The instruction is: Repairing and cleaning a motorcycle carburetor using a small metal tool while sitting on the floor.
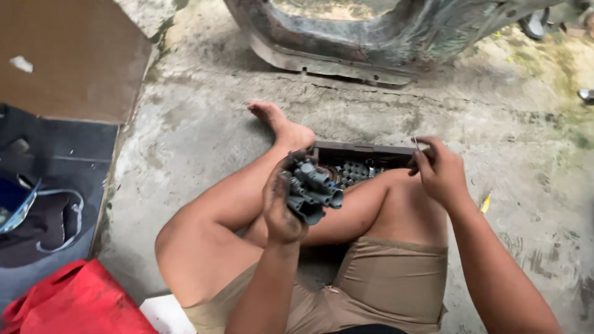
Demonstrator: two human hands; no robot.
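Left hand (281, 201), grimy, is wrapped around a grey plastic connector block (312, 188), raised over the lap so its sockets face up. Right hand (440, 170) pinches a thin metal pin (416, 143) (barely visible) beside the dark parts box (362, 151) on the concrete floor (204, 111).

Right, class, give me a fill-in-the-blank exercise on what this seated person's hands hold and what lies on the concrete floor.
1. The left hand grips a bunch of grey plastic ____ connectors.
2. The right hand pinches a thin metal ____.
3. Behind the knees sits a dark rectangular ____ of small parts.
4. At the bottom left lies a ____ cloth bag.

Missing words: tubular; pin; tray; red
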